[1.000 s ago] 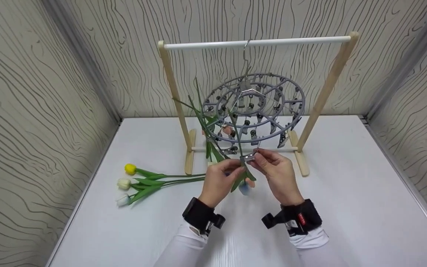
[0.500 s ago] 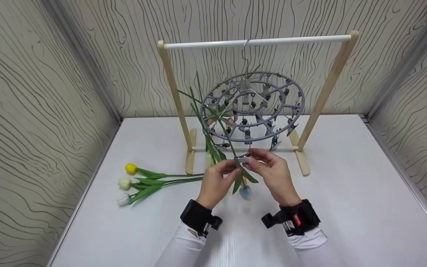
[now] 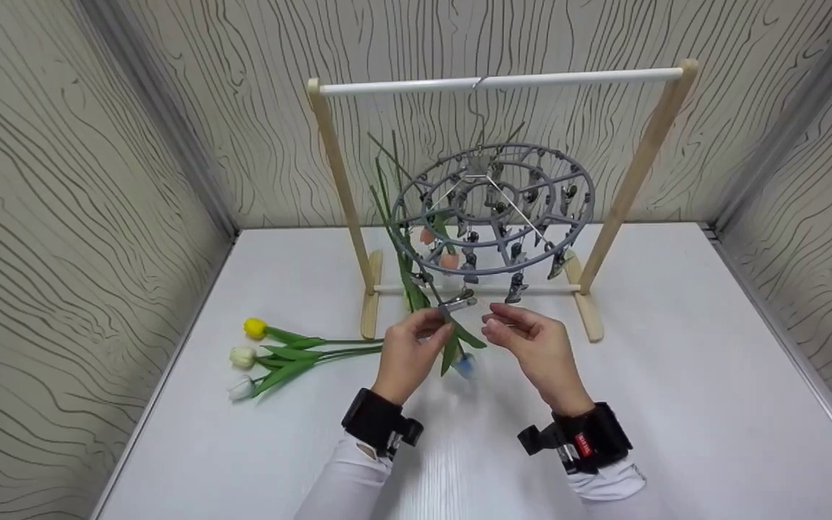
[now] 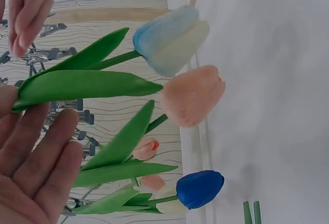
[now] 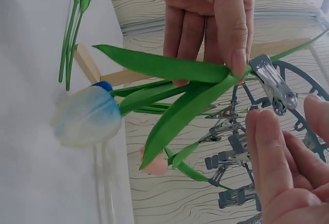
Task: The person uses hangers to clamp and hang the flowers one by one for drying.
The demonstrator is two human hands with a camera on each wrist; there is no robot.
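Note:
A pale blue tulip (image 3: 464, 365) (image 4: 169, 39) (image 5: 87, 116) hangs head down, its stem caught in a metal clip (image 3: 457, 305) (image 5: 272, 82) of the grey round clip hanger (image 3: 575, 217). My left hand (image 3: 436, 323) (image 5: 226, 54) pinches the stem and leaves just below that clip, thumb in front and fingers behind. My right hand (image 3: 503, 321) (image 5: 288, 131) hovers beside the clip with relaxed fingers, holding nothing. Peach tulips (image 3: 449, 260) (image 4: 193, 95) and a dark blue tulip (image 4: 200, 188) also hang from the hanger.
The hanger hangs from the white bar (image 3: 575, 76) of a wooden rack at the back of the white table (image 3: 676, 375). Three tulips, one yellow (image 3: 254, 328) and two white (image 3: 241, 357), lie at the left. Patterned walls close in the sides and back.
My right hand has let go of the clip and drawn back slightly. The hanger has swung and turned left, and the clip with the pale blue tulip and my left hand moved left with it.

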